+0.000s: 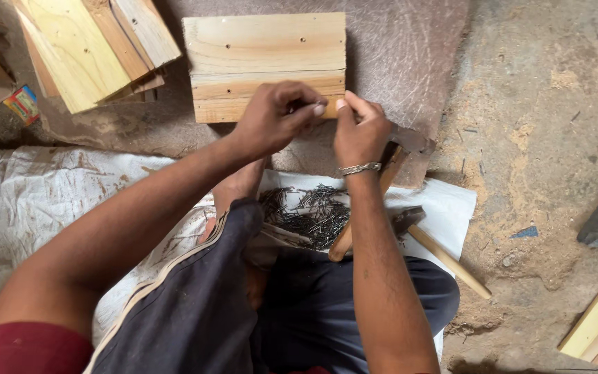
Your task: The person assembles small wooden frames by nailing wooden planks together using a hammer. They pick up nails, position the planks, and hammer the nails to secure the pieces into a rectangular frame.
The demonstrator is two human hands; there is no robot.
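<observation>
Your left hand (275,118) and right hand (360,131) meet at the near edge of the wooden board panel (266,66), fingers pinched together on something too small to make out, likely a nail. The panel's boards already lie joined. The nail pile (309,215) sits nearer you than the panel, with two hammers (410,221) lying unused beside it, so driving seems yet to come.

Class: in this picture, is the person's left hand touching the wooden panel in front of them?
Touching. The head view shows the left hand resting on the near edge of the wooden panel, with no gap visible.
</observation>
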